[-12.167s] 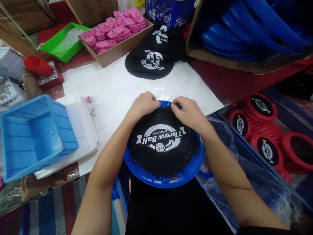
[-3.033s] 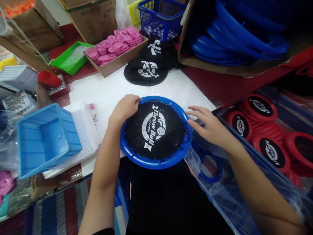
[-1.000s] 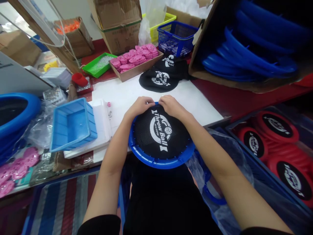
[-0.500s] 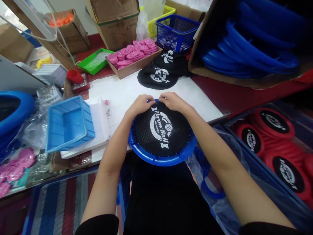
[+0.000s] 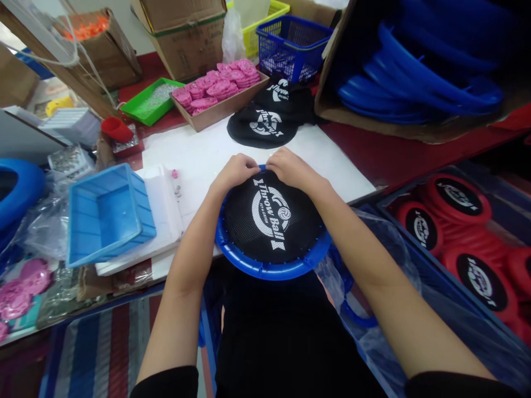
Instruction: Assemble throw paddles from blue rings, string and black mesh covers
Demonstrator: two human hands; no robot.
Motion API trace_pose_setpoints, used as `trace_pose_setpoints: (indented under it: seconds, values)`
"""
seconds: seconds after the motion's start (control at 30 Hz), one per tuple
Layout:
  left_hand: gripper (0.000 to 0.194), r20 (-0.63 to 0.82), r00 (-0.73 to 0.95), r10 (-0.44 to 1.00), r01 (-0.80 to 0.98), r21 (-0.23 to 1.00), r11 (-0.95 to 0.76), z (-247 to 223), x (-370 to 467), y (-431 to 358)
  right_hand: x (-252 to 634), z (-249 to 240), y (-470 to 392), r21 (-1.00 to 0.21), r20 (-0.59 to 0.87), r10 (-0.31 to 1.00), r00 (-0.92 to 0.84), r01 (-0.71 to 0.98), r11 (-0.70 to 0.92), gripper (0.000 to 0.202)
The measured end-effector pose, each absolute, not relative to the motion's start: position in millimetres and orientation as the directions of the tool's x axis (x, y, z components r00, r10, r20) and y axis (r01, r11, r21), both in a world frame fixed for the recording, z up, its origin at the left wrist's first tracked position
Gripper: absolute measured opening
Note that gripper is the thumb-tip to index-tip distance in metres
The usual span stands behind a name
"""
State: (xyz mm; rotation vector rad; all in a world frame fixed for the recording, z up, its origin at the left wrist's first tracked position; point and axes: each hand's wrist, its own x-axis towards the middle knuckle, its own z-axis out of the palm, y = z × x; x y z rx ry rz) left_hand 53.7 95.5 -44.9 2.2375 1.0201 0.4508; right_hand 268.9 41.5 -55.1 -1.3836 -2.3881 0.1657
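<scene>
A round black mesh disc [image 5: 238, 226] with white "Throw Ball" print lies across a blue plastic ring [image 5: 265, 270] at the table's near edge. At the ring's far side, my left hand [image 5: 240, 170] pinches the mesh edge against the rim. Close beside it, my right hand [image 5: 286, 166] is closed on the same far edge, fingertips bent over it. Along the near side the mesh edge sits inside the ring, with small pegs around it. Beyond my hands, loose black printed discs [image 5: 249, 135] lie overlapping on a white sheet [image 5: 194, 149].
A light blue bin [image 5: 143, 221] stands at left. Behind are a green tray [image 5: 145, 113], a carton of pink pieces [image 5: 253, 85] and a dark blue basket [image 5: 309, 41]. At right, a large carton [image 5: 326, 105] holds blue rings; below it lie red printed discs [image 5: 493, 232].
The view has shifted slightly. Both hands stay at the ring's far edge, and the right hand's fingers have bent further over the rim.
</scene>
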Motion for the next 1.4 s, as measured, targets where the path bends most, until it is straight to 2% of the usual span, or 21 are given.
trace_pose_setpoints:
  seconds: [0.27, 0.43, 0.6, 0.73, 0.87, 0.97, 1.07, 1.17, 1.3, 1.4]
  values:
    - [0.011, 0.071, 0.607, 0.791, 0.527, 0.71, -0.468, -46, 53, 93, 270, -56, 43, -0.167, 0.227, 0.855, -0.466, 0.847, 0.505, 0.033]
    - [0.009, 0.058, 0.606, 0.793, 0.527, 0.718, -0.455, -44, 51, 91, 277, -57, 50, -0.303, 0.23, 0.834, -0.502, 0.777, 0.552, 0.029]
    - [0.01, 0.058, 0.59, 0.805, 0.553, 0.698, -0.455, -44, 53, 90, 281, -61, 61, -0.247, 0.212, 0.795, -0.569, 0.756, 0.606, 0.029]
    - [0.011, 0.083, 0.609, 0.789, 0.553, 0.669, -0.497, -43, 50, 90, 285, -58, 64, -0.303, 0.211, 0.786, -0.581, 0.725, 0.618, 0.022]
    - [0.015, 0.177, 0.656, 0.733, 0.51, 0.612, -0.604, -35, 44, 85, 294, -45, 47, -0.382, 0.346, 0.809, -0.475, 0.716, 0.584, 0.02]
    - [0.017, 0.301, 0.725, 0.619, 0.422, 0.517, -0.745, -27, 45, 75, 301, -40, 27, -0.384, 0.44, 0.809, -0.389, 0.733, 0.561, 0.028]
    - [0.023, 0.279, 0.833, 0.478, 0.349, 0.405, -0.845, -24, 53, 63, 306, -46, 11, -0.336, 0.393, 0.803, -0.447, 0.743, 0.579, 0.031]
    - [0.026, 0.21, 0.873, 0.441, 0.35, 0.363, -0.864, -27, 60, 54, 311, -56, 4, -0.354, 0.333, 0.803, -0.495, 0.723, 0.593, 0.033]
    - [0.029, 0.213, 0.856, 0.472, 0.383, 0.351, -0.854, -30, 62, 50, 317, -59, -3, -0.5, 0.347, 0.875, -0.338, 0.723, 0.477, 0.029]
    - [0.031, 0.225, 0.854, 0.469, 0.365, 0.384, -0.848, -27, 65, 53, 320, -55, -9, -0.541, 0.345, 0.9, -0.265, 0.728, 0.421, 0.021]
